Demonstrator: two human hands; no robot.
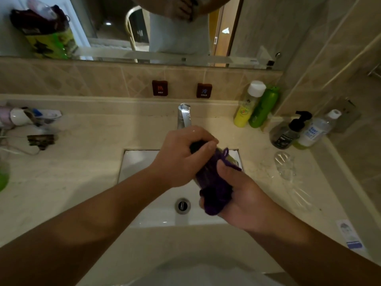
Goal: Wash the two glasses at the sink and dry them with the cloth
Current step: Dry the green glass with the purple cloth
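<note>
**Over the basin: one glass in the cloth, one on the surface**

Above the white sink (144,162), both hands work at a purple cloth (212,182) wrapped round a glass (232,159), of which only a sliver of clear rim shows at the cloth's upper right edge.

- Left hand (181,157): fingers curled over the upper end of the cloth bundle, gripping it from above.
- Right hand (237,195): palm up beneath the bundle, thumb pressed on top of the cloth, fingers wrapped round its lower end.
- Second glass (285,165): clear, on the pale stone surface (82,162) to the right of the sink, apart from both hands; whether upright or lying cannot be told.
- Tap (184,116): chrome, behind the sink, just past the left hand.
- Drain (182,205): metal, in the basin floor, below the bundle.
- Wall labels: "HOT" tag (160,88) and "COLD" tag (204,90) on the tiles above the tap.
- Back right corner: yellow bottle with white cap (246,110) touching a green bottle (262,109); nearer, a black pump bottle (288,131) beside a clear bottle with a blue-lettered label (315,131).
- Left edge: white and pink toiletries (20,117), blurred.
- Mirror (165,27): above the tiles.
</note>
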